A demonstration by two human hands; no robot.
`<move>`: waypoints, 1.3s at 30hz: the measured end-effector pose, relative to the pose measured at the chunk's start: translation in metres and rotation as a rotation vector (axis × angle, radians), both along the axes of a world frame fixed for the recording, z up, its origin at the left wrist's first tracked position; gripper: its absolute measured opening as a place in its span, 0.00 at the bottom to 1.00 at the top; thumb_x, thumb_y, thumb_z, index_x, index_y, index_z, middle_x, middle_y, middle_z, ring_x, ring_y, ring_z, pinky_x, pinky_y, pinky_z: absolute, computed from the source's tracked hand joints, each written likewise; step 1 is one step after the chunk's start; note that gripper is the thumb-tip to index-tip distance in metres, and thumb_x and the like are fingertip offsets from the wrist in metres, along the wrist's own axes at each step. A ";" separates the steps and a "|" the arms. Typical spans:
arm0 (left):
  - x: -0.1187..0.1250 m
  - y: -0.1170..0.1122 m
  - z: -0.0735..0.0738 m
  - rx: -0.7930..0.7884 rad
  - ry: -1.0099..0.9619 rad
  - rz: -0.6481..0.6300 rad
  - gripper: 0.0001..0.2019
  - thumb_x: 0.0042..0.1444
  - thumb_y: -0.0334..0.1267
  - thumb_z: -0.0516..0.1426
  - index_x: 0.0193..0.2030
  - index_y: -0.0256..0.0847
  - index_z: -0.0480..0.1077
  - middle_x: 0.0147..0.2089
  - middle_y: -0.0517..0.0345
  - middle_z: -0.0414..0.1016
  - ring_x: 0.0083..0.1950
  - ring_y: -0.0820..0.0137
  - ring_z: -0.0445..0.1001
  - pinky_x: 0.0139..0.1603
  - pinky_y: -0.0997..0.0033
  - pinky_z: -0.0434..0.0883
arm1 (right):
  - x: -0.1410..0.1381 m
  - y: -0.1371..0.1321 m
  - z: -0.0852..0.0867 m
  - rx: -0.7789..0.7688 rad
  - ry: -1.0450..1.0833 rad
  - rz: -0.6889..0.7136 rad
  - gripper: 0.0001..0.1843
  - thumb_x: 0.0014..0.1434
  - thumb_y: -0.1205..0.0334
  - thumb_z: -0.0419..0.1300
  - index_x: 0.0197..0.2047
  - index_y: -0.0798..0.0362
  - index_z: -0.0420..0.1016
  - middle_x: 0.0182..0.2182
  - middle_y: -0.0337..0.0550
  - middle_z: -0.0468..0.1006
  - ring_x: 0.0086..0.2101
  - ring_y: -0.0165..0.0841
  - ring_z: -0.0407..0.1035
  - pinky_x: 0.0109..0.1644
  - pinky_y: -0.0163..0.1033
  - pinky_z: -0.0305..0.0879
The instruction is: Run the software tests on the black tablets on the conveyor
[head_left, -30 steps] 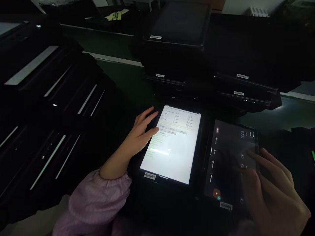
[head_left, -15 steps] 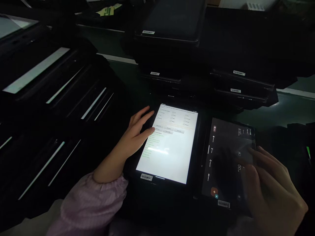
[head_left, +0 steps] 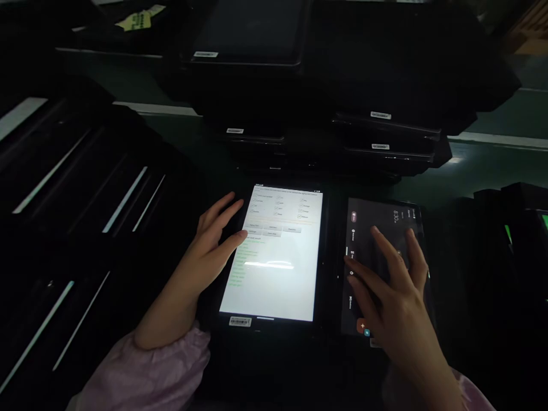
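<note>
A tablet (head_left: 274,291) with a bright white screen lies in the middle, showing checkboxes, grey buttons and green text lines. At its left edge is my left hand (head_left: 214,245), fingers spread, the thumb at the screen's edge by the grey buttons. To the right lies a second tablet (head_left: 377,211) with a dark clock screen reading 8:30, turned sideways. Over that dark screen my right hand (head_left: 394,285) reaches with its fingers apart, the index and thumb near the screen's left side. Whether those fingertips touch the glass I cannot tell. Neither hand holds anything.
Stacks of dark tablets with white barcode labels (head_left: 380,147) stand behind. Another dark tablet (head_left: 252,28) lies on top at the back. Rows of dark devices (head_left: 64,165) fill the left side. A yellow paper (head_left: 141,18) is at the far left back. Dark devices (head_left: 524,228) with green glows stand right.
My right hand has moved left from the dark tablet's right side to over its screen, fingers now spread. My left hand stays by the white-screen tablet. The view has shifted rightward.
</note>
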State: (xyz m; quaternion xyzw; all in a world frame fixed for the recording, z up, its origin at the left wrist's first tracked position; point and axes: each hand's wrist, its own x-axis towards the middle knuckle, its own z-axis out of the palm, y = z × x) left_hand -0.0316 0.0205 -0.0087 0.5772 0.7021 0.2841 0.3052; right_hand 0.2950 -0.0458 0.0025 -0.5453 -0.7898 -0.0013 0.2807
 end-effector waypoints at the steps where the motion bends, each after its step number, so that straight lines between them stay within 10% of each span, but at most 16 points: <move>1: -0.001 0.000 -0.002 0.017 -0.006 0.007 0.29 0.66 0.52 0.60 0.73 0.59 0.72 0.85 0.62 0.57 0.87 0.50 0.50 0.83 0.36 0.60 | 0.004 0.001 0.001 0.017 0.011 -0.038 0.12 0.77 0.59 0.60 0.51 0.50 0.86 0.75 0.46 0.68 0.80 0.61 0.44 0.72 0.74 0.68; 4: -0.003 0.000 -0.006 0.052 -0.027 0.021 0.27 0.65 0.52 0.62 0.71 0.62 0.74 0.84 0.65 0.60 0.86 0.51 0.52 0.83 0.38 0.60 | 0.023 0.001 0.004 0.094 0.062 -0.239 0.17 0.76 0.57 0.62 0.34 0.50 0.85 0.62 0.46 0.82 0.75 0.62 0.58 0.66 0.70 0.75; 8: -0.004 -0.001 -0.005 0.021 -0.051 0.025 0.26 0.66 0.51 0.63 0.71 0.63 0.75 0.84 0.65 0.60 0.86 0.50 0.53 0.83 0.38 0.61 | 0.037 -0.003 0.011 0.188 0.197 -0.453 0.15 0.76 0.61 0.62 0.37 0.46 0.86 0.51 0.43 0.87 0.66 0.54 0.73 0.60 0.63 0.77; 21: -0.007 -0.002 -0.010 0.071 0.014 -0.004 0.26 0.68 0.51 0.61 0.72 0.64 0.73 0.84 0.66 0.59 0.86 0.51 0.52 0.83 0.39 0.61 | 0.003 0.001 0.005 0.011 0.057 0.002 0.12 0.76 0.63 0.60 0.59 0.48 0.79 0.70 0.51 0.72 0.75 0.56 0.57 0.65 0.70 0.77; 39: -0.004 -0.005 -0.007 0.052 0.015 -0.007 0.27 0.68 0.54 0.59 0.74 0.62 0.72 0.85 0.64 0.58 0.87 0.50 0.51 0.82 0.37 0.62 | 0.009 0.003 0.000 -0.010 0.050 -0.067 0.11 0.76 0.60 0.61 0.52 0.46 0.86 0.70 0.44 0.74 0.76 0.60 0.55 0.65 0.75 0.77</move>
